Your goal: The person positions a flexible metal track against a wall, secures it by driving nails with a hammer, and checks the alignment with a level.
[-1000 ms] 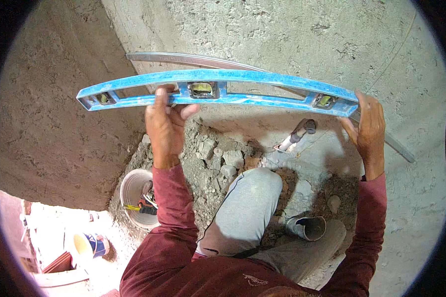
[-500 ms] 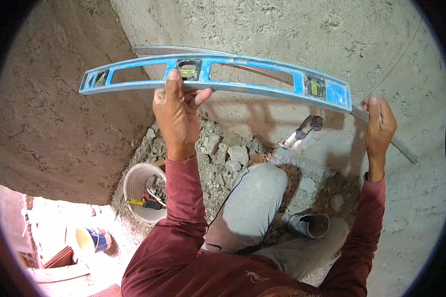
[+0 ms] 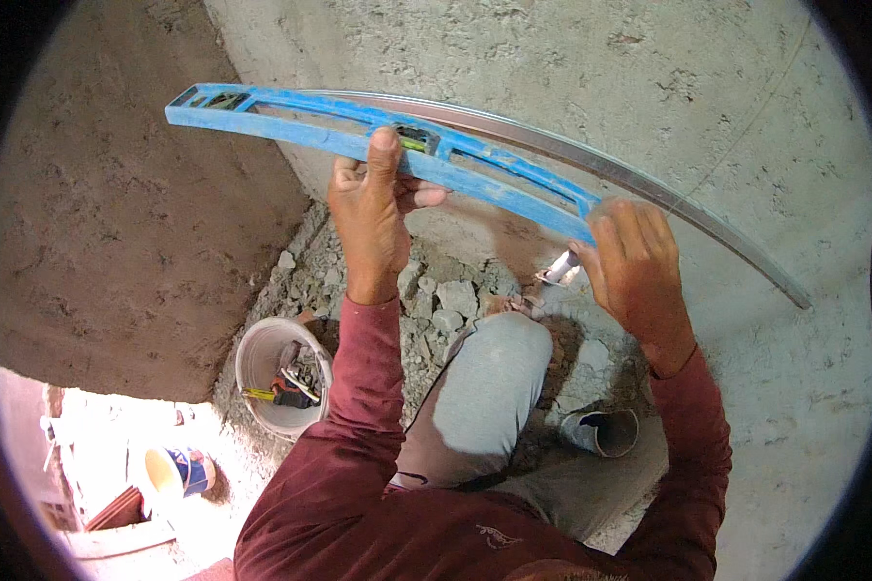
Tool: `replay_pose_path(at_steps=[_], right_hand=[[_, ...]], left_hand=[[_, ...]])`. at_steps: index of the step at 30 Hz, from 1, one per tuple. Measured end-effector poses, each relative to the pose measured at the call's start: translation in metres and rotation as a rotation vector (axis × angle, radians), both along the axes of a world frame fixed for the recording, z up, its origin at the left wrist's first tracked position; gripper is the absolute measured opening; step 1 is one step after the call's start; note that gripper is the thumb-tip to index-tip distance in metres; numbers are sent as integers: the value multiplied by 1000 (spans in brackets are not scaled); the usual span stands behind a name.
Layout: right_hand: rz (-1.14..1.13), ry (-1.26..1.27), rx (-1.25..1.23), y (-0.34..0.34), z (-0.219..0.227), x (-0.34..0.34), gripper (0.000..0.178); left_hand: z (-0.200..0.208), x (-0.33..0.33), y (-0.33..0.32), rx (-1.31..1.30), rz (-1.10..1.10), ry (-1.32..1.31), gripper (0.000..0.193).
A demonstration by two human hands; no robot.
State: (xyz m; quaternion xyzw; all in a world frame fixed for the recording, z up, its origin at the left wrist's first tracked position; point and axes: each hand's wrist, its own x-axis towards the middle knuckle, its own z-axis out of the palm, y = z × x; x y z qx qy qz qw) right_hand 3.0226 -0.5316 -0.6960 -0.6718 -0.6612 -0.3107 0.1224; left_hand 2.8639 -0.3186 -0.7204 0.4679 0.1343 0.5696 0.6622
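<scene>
A blue spirit level [image 3: 494, 197] is held up in front of the rough wall, tilted so its flat edge and its cut-out side both show. My left hand [image 3: 373, 218] grips it near the middle, thumb on the near face beside the centre vial and fingers under it. Around its right end my right hand [image 3: 639, 266] is closed, covering that end. Just behind the level, a long metal straightedge [image 3: 717, 225] lies along the wall, its right part sloping down; the level and my hands hide some of it.
A white pipe [image 3: 558, 267] sticks out low by the wall, partly behind my right hand. Broken rubble [image 3: 455, 295] covers the corner floor. A bucket [image 3: 245, 363] with tools stands left of my knee, a short pipe piece [image 3: 615, 434] lies right. A paint tub [image 3: 196, 471] sits farther left.
My right hand has left the straightedge and taken hold of the level's right end. The level has rolled and its right end has swung down and left.
</scene>
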Motion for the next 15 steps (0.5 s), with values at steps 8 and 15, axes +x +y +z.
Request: replay_pose_path(at_steps=[8,15], right_hand=[[33,107,74,-26,-31,3,36],[-44,27,-10,-72,-41,0,37]], left_hand=[[-6,-6,12,151,235,128,40],[4,-70,105,44,426,-44,44]])
